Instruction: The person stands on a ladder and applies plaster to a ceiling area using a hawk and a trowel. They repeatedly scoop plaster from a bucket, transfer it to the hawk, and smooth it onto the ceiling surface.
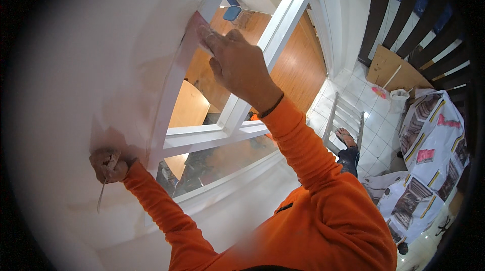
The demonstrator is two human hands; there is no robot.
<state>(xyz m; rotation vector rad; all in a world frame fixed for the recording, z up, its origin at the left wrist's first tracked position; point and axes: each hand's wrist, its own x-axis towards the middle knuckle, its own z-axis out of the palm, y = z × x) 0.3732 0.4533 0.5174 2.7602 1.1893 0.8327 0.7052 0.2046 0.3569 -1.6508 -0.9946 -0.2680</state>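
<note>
My right hand [240,66] presses a flat pinkish piece [196,27] against the edge of the white window frame [174,76], index finger stretched along it. Whether this piece is a filler spreader or sandpaper I cannot tell. Lower left, my left hand [107,165] is closed close to the pale wall [65,119]. A thin, pale, narrow strip [101,198] sticks downward out of it, seen nearly edge-on; its kind is unclear. The fingers of that hand look smeared with something whitish. Darker patches and shadow show on the wall between both hands.
Through the frame's openings appear a wooden floor [300,64], a blue chair [232,12] and a wooden table top [188,104]. At right, a foot stands on a metal ladder [333,122] above white floor tiles. Printed sheeting [429,144], cardboard [389,69] and dark railings [404,13] lie beyond.
</note>
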